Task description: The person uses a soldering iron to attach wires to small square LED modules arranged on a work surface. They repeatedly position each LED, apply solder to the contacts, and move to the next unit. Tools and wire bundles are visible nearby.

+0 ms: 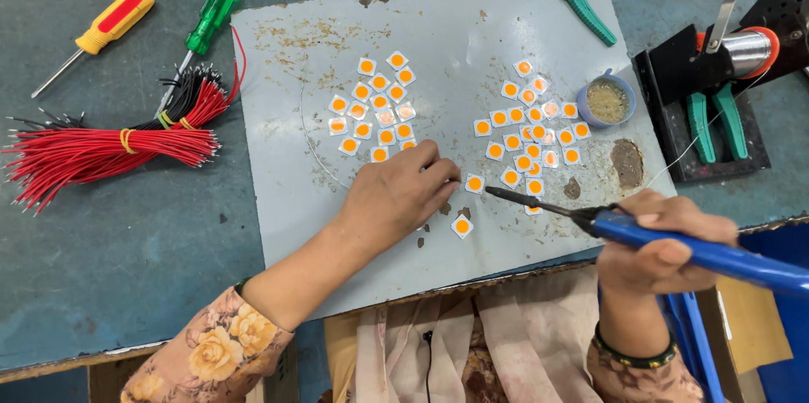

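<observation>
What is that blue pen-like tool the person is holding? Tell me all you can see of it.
It looks like a soldering iron: a glossy blue handle, seemingly plastic, ending in a dark collar and a thin dark metal tip. The right hand grips the handle with fingers wrapped round and the thumb on top. It lies nearly level, its handle running off the right edge, its tip pointing left above the grey metal sheet, close to some small white squares with orange centres. Whether the tip touches anything is unclear.

The chips (462, 226) are white squares with orange centres, on a pale grey, rust-speckled plate (455, 40). The iron (674, 244) is blue. Wires (101, 153) are red and black. One screwdriver (105, 25) is yellow and red, another (209, 17) green. The sleeves (215, 352) bear a floral print.
</observation>
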